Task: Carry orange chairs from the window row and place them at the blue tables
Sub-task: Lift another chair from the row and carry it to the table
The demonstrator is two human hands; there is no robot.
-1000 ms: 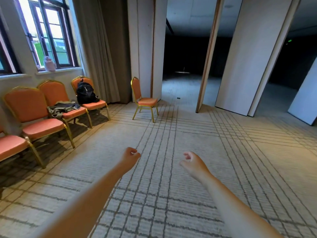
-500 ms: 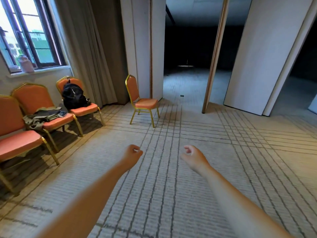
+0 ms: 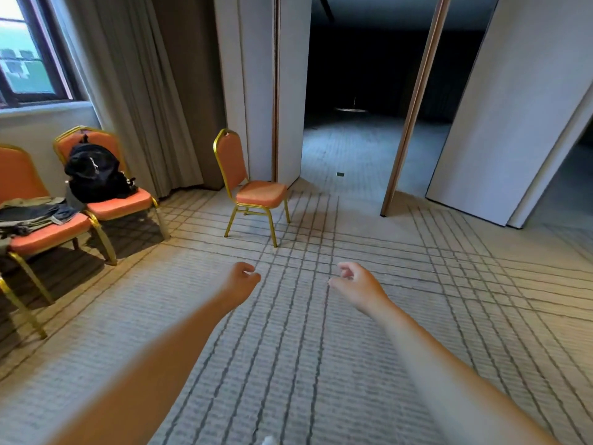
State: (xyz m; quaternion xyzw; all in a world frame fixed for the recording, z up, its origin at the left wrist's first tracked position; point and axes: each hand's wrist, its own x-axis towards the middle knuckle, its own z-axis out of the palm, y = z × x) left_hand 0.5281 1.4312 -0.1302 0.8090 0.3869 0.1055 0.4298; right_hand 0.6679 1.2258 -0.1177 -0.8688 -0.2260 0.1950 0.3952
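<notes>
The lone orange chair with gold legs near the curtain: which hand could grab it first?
Probably left. The left hand, empty, lines up almost straight with the orange padded gold-framed chair; the right hand, also empty, is off to its right.

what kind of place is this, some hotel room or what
Most likely a hotel banquet or function room. It has gold-framed orange chairs of the banquet sort, tall movable partitions opening onto a dark hall, and patterned wall-to-wall carpet.
</notes>
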